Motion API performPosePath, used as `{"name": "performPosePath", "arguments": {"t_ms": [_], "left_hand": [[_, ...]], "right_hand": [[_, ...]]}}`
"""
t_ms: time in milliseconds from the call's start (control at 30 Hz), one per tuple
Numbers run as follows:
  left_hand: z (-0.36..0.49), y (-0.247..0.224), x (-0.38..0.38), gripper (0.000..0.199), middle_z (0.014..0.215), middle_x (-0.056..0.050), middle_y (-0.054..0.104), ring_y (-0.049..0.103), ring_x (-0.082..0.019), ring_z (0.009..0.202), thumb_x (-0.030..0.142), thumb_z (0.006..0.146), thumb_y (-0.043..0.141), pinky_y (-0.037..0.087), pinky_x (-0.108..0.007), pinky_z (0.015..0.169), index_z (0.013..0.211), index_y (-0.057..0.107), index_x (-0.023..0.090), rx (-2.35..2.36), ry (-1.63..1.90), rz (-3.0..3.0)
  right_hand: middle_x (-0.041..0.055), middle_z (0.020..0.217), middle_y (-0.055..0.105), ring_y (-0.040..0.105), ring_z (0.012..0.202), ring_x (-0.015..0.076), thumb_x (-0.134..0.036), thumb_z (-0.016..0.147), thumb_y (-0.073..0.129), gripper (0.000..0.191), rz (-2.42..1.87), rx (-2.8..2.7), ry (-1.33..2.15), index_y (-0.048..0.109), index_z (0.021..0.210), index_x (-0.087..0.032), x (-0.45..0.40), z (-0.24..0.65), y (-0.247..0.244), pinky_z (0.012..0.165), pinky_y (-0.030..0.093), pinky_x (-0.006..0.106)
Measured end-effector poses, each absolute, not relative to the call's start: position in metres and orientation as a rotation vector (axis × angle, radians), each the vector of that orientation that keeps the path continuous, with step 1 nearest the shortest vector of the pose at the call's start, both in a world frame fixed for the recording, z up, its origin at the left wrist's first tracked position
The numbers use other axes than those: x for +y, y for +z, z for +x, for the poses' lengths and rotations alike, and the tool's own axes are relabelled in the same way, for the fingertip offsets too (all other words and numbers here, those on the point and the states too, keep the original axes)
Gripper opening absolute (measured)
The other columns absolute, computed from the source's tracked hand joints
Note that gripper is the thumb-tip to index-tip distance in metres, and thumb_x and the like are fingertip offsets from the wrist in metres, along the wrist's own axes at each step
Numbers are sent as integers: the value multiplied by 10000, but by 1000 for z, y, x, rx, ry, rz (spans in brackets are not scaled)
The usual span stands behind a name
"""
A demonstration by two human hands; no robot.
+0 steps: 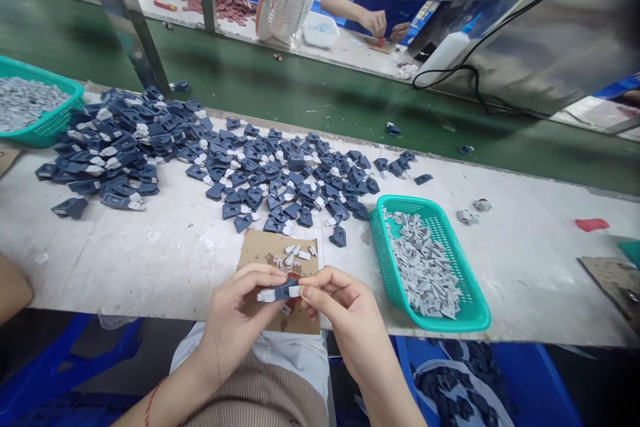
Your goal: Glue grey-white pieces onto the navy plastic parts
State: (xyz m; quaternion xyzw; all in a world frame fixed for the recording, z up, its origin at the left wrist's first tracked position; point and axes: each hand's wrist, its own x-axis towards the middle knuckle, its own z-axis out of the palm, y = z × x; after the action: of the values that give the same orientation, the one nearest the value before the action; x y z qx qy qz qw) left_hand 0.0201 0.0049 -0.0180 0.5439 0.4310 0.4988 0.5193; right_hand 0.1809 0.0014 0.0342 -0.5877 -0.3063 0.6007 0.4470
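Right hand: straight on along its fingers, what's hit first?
The navy part, whose pale end piece the right hand seems to pinch; then likely the left hand, though depth is unclear.

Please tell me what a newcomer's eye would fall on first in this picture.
Probably the heap of dark blue parts, spilling from the left across the middle of the pale table. Next, the bright green basket of light grey pieces to the right of the hands. Front and centre, the left hand holds a dark blue piece, while the right hand pinches its pale end.
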Motion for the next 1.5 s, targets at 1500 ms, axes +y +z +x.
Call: {"name": "performPosePath", "arguments": {"t_ms": [1500], "left_hand": [[24, 10, -5, 228, 872, 2, 755, 726, -137, 810, 54, 774, 763, 594, -190, 742, 909, 762, 238, 1042, 1320, 1443]], "right_hand": [[26, 947, 709, 657, 903, 207, -526, 916, 604, 272, -1343, -985, 1420, 740, 949, -293, -14, 151, 41, 729, 523, 261]]}}
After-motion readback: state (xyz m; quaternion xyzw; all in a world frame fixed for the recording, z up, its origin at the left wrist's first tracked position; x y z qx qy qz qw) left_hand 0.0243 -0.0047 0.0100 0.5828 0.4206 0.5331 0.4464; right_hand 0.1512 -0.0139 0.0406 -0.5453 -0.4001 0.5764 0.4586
